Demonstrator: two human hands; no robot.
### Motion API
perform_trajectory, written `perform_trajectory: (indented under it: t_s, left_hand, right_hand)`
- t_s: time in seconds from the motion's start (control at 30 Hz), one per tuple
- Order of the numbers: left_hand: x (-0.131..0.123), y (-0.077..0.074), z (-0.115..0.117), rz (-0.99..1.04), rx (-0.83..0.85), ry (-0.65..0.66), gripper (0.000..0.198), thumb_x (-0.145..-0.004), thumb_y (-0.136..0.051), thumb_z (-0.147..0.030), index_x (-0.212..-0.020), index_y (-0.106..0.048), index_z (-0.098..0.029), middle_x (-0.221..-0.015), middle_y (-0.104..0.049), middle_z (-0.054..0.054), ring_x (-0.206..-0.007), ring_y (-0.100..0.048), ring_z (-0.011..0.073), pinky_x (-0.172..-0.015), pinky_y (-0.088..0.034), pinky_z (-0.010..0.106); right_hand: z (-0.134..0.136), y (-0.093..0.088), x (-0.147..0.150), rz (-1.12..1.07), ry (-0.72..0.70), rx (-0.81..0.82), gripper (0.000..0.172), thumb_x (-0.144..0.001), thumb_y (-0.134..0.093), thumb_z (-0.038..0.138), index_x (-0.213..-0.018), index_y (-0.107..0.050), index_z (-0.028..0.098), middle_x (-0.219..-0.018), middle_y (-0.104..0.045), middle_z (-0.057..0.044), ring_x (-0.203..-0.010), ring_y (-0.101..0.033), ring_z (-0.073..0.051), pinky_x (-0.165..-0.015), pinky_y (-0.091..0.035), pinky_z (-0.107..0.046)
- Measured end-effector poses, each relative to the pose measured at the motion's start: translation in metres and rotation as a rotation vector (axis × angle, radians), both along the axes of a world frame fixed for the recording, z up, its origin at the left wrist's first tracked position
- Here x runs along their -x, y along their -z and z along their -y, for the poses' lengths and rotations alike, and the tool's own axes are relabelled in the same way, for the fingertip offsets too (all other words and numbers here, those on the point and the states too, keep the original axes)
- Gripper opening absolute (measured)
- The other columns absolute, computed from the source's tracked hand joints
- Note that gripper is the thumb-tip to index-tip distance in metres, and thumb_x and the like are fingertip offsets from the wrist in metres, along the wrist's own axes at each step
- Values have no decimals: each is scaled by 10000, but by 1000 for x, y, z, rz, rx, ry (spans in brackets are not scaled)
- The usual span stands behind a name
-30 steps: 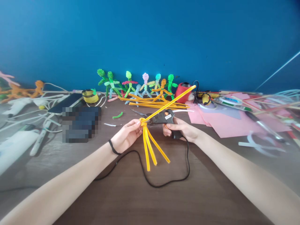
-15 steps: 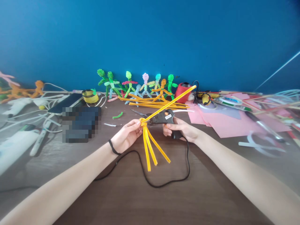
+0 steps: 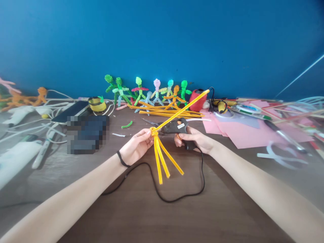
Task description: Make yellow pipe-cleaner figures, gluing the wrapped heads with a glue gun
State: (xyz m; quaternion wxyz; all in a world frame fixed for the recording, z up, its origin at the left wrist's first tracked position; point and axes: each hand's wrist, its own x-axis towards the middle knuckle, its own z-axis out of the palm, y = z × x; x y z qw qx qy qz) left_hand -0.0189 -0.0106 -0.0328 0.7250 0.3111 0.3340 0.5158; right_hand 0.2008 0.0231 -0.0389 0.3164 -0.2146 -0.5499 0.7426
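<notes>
My left hand pinches a bundle of orange pipe cleaners at its twisted knot; three strands hang down and one long strand rises to the upper right. My right hand is closed around the handle of a black glue gun, whose nozzle points left at the knot. Its black cord loops over the brown table toward me.
Several pipe-cleaner figures stand along the blue wall, with loose orange pipe cleaners and scissors in front. Pink paper and craft clutter lie right. A phone, white cables and a blurred dark object lie left.
The glue gun and my right hand have shifted slightly left toward the knot. The long strand's tip has dipped a little left.
</notes>
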Motion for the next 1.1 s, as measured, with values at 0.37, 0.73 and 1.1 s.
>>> perform_trajectory:
  t_s: [0.37, 0.73, 1.1]
  left_hand:
    - [1, 2, -1, 27, 2, 1, 57, -694, -649, -139, -667, -599, -134, -666, -600, -11, -621, -550, 61, -596, -443, 155]
    - [0, 1, 0, 1, 1, -1, 68, -690, -656, -157, -676, -593, -136, -689, -603, -4, -642, -538, 72, -618, -437, 177]
    - [1, 1, 0, -12, -8, 16, 78, -693, -654, -162, -667, -586, -131, -692, -596, 0, -653, -536, 76, -626, -433, 180]
  right_hand:
    - [0, 3, 12, 156, 445, 24, 231, -748, -604, 348, -859, -551, 152, -839, -660, -71, -760, -625, -173, -635, -490, -278]
    - [-15, 1, -5, 888, 831, -439, 545, -825, -324, 570, -928, -636, 136, -832, -671, -103, -839, -609, -242, -714, -426, -316]
    - [-20, -8, -15, 1417, 748, -482, 625, -873, -188, 518, -902, -675, 127, -912, -663, -169, -945, -597, -276, -742, -411, -335]
